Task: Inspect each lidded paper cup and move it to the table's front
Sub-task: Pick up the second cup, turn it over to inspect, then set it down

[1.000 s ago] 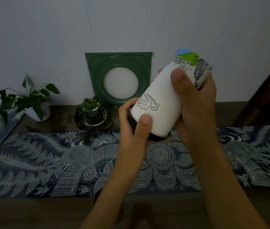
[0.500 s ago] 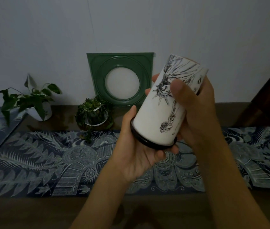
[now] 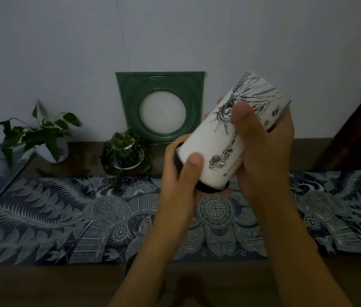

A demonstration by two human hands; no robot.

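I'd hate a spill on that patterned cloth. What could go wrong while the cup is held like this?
1. The white illustrated paper cup is tilted with its black lid lowest; a loose lid could leak onto the blue patterned table runner.
2. Left hand and right hand hold it in mid-air; a slip drops it.

The tall white paper cup (image 3: 226,138) has black line drawings and a black lid (image 3: 206,187). The long cloth runner (image 3: 64,222) on the brown wooden counter (image 3: 42,284) is dark blue with pale feathers and flowers. The square frame (image 3: 130,103) is green around a white circle.
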